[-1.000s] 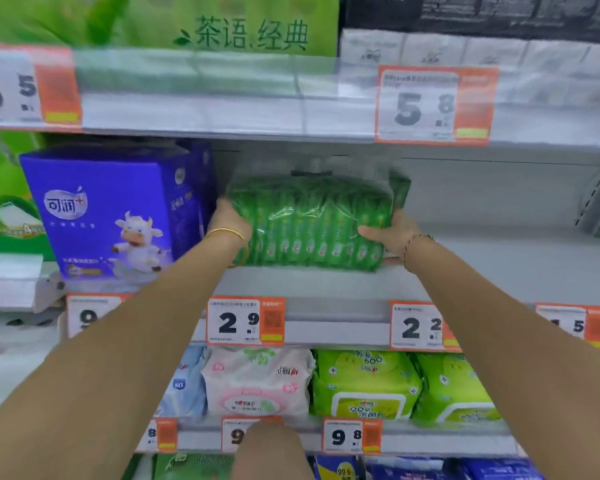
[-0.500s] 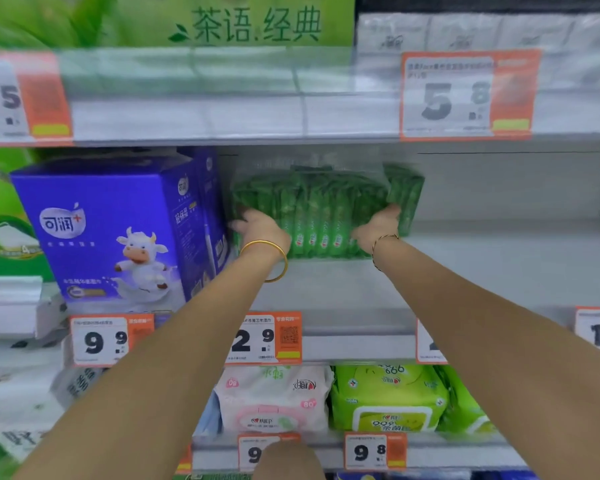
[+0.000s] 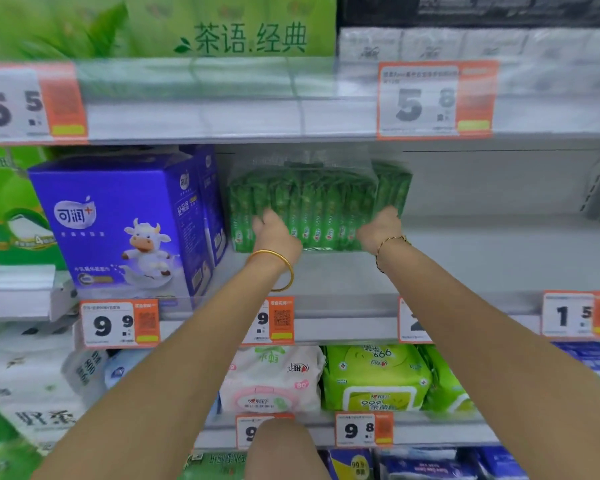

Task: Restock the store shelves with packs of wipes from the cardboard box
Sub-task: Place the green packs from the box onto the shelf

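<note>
A green multipack of wipes point(image 3: 321, 202) in clear wrap stands on the grey middle shelf point(image 3: 465, 265), pushed back next to a purple box. My left hand point(image 3: 274, 235) presses on the pack's lower left front. My right hand point(image 3: 378, 226) presses on its lower right front. The fingertips of both hands are blurred against the wrap. Another green pack point(image 3: 394, 188) shows just behind the first, on its right. The cardboard box is out of view.
A purple box with a cow picture point(image 3: 125, 223) stands left of the pack. To the pack's right the middle shelf is bare. Below it lie pink-white point(image 3: 274, 379) and green point(image 3: 374, 379) wipe packs. Orange price tags point(image 3: 118, 322) line the shelf edges.
The pack has gone from held at the shelf front to standing deeper on the shelf. Both hands have shifted from its sides to its front face, and the view has moved slightly.
</note>
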A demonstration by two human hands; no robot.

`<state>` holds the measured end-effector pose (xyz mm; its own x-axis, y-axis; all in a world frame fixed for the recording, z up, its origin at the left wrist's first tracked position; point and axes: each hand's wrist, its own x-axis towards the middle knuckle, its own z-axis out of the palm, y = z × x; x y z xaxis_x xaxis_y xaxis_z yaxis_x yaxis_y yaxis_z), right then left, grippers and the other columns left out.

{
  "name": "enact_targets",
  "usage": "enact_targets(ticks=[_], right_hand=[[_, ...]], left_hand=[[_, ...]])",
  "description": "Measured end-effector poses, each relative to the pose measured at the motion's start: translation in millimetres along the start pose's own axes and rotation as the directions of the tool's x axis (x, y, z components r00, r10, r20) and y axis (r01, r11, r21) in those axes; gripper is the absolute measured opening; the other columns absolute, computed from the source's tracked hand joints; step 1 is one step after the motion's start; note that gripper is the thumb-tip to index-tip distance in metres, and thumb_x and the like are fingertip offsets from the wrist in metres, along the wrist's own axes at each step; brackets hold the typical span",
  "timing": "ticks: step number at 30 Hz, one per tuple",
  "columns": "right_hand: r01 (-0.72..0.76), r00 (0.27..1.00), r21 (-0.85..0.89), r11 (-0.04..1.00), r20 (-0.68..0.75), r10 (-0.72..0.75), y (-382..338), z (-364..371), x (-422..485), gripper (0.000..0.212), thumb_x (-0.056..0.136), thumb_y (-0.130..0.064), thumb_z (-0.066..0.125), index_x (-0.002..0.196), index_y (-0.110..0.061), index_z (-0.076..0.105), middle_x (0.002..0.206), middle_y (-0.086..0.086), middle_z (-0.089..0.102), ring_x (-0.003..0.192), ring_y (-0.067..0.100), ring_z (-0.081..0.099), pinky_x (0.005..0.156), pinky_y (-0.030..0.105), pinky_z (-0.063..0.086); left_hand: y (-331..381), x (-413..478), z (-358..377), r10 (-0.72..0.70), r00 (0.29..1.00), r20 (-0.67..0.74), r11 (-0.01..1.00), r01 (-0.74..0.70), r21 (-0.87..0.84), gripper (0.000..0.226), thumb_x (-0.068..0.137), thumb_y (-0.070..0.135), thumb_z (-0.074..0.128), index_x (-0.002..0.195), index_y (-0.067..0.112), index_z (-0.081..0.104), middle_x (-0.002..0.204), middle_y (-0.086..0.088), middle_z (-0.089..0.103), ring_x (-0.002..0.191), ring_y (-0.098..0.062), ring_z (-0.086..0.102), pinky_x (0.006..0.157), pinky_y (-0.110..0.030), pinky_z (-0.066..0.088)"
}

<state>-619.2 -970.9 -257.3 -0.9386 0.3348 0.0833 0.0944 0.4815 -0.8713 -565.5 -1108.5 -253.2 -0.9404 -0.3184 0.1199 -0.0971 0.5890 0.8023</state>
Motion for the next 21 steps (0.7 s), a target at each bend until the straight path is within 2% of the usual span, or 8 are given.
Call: enact_targets(ticks=[4, 6, 8, 10, 14, 17, 19, 21], right_hand=[[0.153, 0.979, 0.196, 0.969, 0.107, -0.176, 35, -55, -47, 0.059, 0.09, 0.001, 0.052, 0.144, -0.005, 0.029, 0.143, 0.015, 0.038, 0.127, 0.03, 0.045, 0.105, 0.041, 0.041], [0.141, 0.98, 0.392, 0.909, 0.076, -0.184, 60, -92, -86, 0.047, 0.089, 0.008, 0.05, 0.134, -0.005, 0.043, 0.123, 0.012, 0.05, 0.104, 0.027, 0.061, 0.085, 0.04, 0.055], [0.11, 0.984, 0.445, 0.889, 0.078, -0.161, 99, -129, -123, 0.034, 0.089, 0.011, 0.047, 0.116, -0.007, 0.054, 0.098, 0.007, 0.06, 0.067, 0.014, 0.067, 0.054, 0.028, 0.056], [0.032, 0.989, 0.337, 0.941, 0.128, -0.08, 147, -156, -148, 0.023, 0.09, 0.007, 0.047, 0.099, -0.012, 0.058, 0.082, 0.003, 0.065, 0.052, 0.007, 0.064, 0.042, 0.021, 0.05], [-0.315, 0.926, 0.113, 0.942, 0.254, 0.279, 272, -170, -167, 0.018, 0.088, 0.006, 0.052, 0.095, -0.01, 0.057, 0.077, 0.006, 0.061, 0.046, 0.008, 0.062, 0.041, 0.021, 0.051], [-0.498, 0.833, -0.056, 0.865, 0.246, 0.495, 363, -163, -167, 0.016, 0.088, 0.005, 0.051, 0.092, -0.01, 0.057, 0.075, 0.004, 0.056, 0.055, 0.015, 0.057, 0.046, 0.026, 0.051], [-0.583, 0.765, -0.158, 0.797, 0.226, 0.604, 409, -158, -167, 0.016, 0.09, 0.003, 0.048, 0.092, -0.007, 0.06, 0.07, 0.004, 0.054, 0.056, 0.016, 0.056, 0.046, 0.027, 0.05], [-0.633, 0.708, -0.216, 0.743, 0.226, 0.669, 441, -148, -169, 0.02, 0.09, -0.003, 0.048, 0.107, -0.004, 0.06, 0.075, 0.009, 0.056, 0.06, 0.021, 0.057, 0.05, 0.028, 0.048]], left_hand=[[21, -60, 23, 0.242, 0.966, 0.088, 0.966, -0.232, -0.116, 0.064, 0.089, 0.004, 0.049, 0.146, 0.007, 0.02, 0.15, -0.014, 0.026, 0.128, -0.03, 0.042, 0.106, -0.034, 0.035], [26, -95, 42, 0.308, 0.939, 0.153, 0.933, -0.266, -0.244, 0.057, 0.087, 0.001, 0.052, 0.141, 0.006, 0.032, 0.142, -0.015, 0.038, 0.117, -0.033, 0.053, 0.102, -0.041, 0.043], [24, -132, 71, 0.332, 0.898, 0.288, 0.888, -0.195, -0.416, 0.046, 0.086, -0.004, 0.053, 0.13, 0.008, 0.043, 0.128, -0.016, 0.048, 0.102, -0.032, 0.061, 0.093, -0.046, 0.051], [16, -170, 108, 0.312, 0.814, 0.49, 0.891, -0.071, -0.449, 0.037, 0.087, -0.007, 0.05, 0.12, 0.011, 0.048, 0.117, -0.014, 0.051, 0.092, -0.028, 0.062, 0.078, -0.039, 0.058], [-27, -221, 204, 0.126, 0.568, 0.813, 0.983, 0.038, -0.179, 0.039, 0.09, -0.003, 0.048, 0.129, 0.003, 0.046, 0.119, -0.013, 0.049, 0.092, -0.023, 0.058, 0.064, -0.022, 0.056], [-63, -241, 264, 0.053, 0.459, 0.887, 0.997, -0.068, -0.024, 0.037, 0.091, 0.002, 0.046, 0.128, 0.005, 0.048, 0.132, -0.017, 0.05, 0.109, -0.031, 0.058, 0.084, -0.042, 0.055], [-80, -247, 292, 0.035, 0.425, 0.905, 0.988, -0.151, 0.032, 0.036, 0.091, 0.002, 0.046, 0.126, 0.006, 0.051, 0.131, -0.015, 0.052, 0.117, -0.028, 0.055, 0.09, -0.043, 0.052], [-94, -247, 310, 0.027, 0.414, 0.91, 0.972, -0.224, 0.073, 0.036, 0.091, 0.003, 0.046, 0.126, 0.008, 0.052, 0.13, -0.012, 0.053, 0.12, -0.024, 0.052, 0.093, -0.037, 0.05]])
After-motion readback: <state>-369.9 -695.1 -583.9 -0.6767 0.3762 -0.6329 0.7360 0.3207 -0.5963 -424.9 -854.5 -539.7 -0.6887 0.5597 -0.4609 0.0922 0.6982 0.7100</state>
